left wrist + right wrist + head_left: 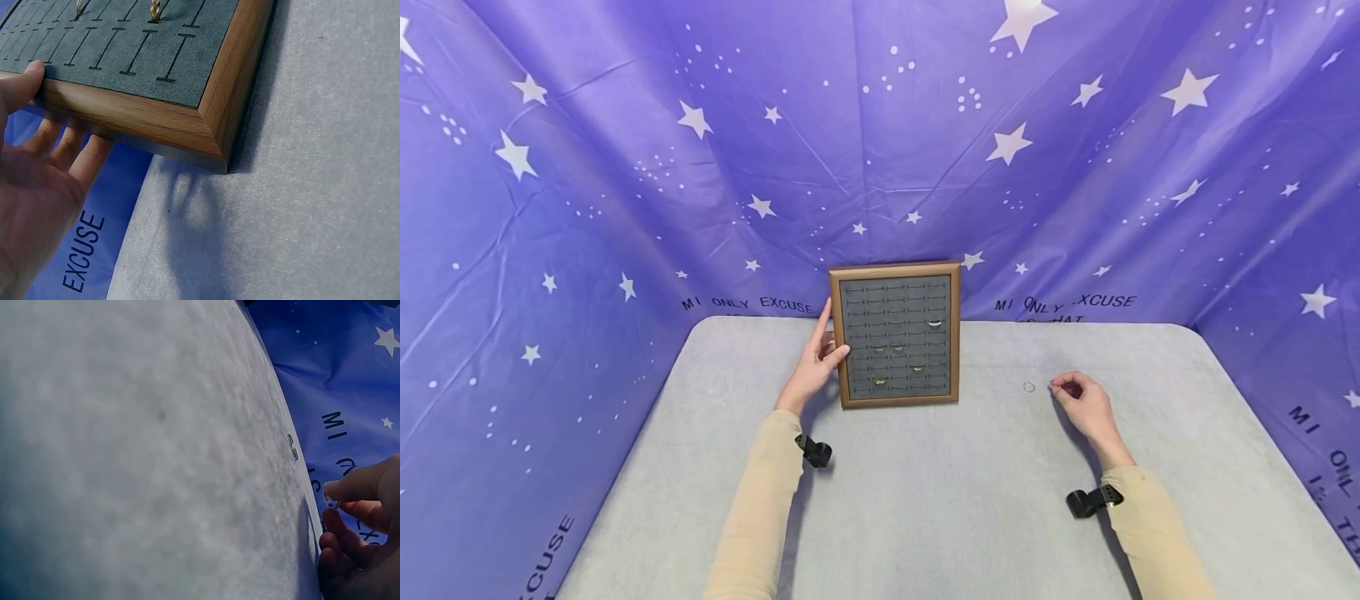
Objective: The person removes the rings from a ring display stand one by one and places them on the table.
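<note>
A wood-framed ring display board [898, 404] stands tilted up on the table, its dark grey slotted panel holding several rings. One is a silver ring [935, 323] at the upper right; gold-coloured ones sit lower, such as a braided ring [155, 10] in the left wrist view. My left hand [808, 371] grips the board's left edge, thumb on the front and fingers behind. Away to the right, my right hand [1086, 408] pinches a small silver ring [332, 503] between thumb and fingertips, just above the table. Beside it lies another silver ring [1029, 387] on the tabletop.
The table [940, 500] has a pale grey cloth-like surface with rounded far corners. A purple curtain [865, 125] with white stars hangs behind it and along both sides, close behind the board. Black camera straps circle both wrists.
</note>
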Available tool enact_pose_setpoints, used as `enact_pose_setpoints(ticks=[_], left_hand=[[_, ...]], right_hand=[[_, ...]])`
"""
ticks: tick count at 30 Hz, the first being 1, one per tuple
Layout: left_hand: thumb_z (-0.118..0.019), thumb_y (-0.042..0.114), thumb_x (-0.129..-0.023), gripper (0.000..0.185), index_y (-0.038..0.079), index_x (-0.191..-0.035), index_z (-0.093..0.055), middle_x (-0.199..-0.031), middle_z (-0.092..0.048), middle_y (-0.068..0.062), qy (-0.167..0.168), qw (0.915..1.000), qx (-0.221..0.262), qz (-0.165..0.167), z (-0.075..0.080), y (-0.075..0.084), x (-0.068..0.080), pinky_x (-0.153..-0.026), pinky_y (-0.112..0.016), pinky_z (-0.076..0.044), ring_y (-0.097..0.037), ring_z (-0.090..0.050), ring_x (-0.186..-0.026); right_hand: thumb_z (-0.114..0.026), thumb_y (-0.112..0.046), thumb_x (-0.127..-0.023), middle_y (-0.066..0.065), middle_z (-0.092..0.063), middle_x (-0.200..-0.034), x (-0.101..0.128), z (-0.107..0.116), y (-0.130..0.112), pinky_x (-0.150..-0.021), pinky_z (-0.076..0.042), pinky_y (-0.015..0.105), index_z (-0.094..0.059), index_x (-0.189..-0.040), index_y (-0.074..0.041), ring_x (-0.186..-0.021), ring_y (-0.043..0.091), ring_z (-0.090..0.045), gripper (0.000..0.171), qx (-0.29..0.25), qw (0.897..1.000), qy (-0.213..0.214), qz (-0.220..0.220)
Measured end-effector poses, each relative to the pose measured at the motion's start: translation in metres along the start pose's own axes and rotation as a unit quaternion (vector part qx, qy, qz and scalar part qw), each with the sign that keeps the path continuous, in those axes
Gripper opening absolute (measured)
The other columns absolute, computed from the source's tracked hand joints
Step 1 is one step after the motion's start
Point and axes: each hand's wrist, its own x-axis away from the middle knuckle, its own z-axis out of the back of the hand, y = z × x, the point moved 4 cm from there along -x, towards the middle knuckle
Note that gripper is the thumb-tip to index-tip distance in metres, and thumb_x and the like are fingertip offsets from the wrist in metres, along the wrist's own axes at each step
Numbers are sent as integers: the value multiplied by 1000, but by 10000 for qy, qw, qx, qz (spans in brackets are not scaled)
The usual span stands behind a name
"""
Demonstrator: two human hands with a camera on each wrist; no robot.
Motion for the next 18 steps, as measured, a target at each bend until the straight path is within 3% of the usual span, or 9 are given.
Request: enact_pose_setpoints(ticks=[2, 9, 18], left_hand=[[-55, -4, -95, 81, 19, -157, -7, -128, -52, -31, -2, 10000, -1, 21, 0, 0, 0, -93, -33, -43, -37, -53, -111], [-57, 0, -96, 84, 35, -156, -10, -129, -53, -24, 138, 9998, -105, -83, 3, -31, -10, -95, -38, -43, -31, -54, -111], [-56, 2, -96, 83, 36, -156, -9, -129, -53, -24, 151, 9998, -154, -3, 3, -30, -7, -95, -38, -43, -30, -54, -112]], right_hand=[[-62, 1, -87, 14, -61, -83, -1, 0, 2, -64, -36, 25, -65, -92, 5, -74, 18, -48, 7, 79, 9999, -76, -44], [-61, 3, -84, 12, -58, -80, -3, 3, 6, -65, -36, 35, -65, -90, 4, -72, 23, -47, 7, 307, 9993, -198, -53], [-63, 6, -81, 25, -61, -96, -1, 2, -2, -77, -39, 44, -65, -91, 6, -89, 36, -54, 10, 236, 9995, -131, 156]])
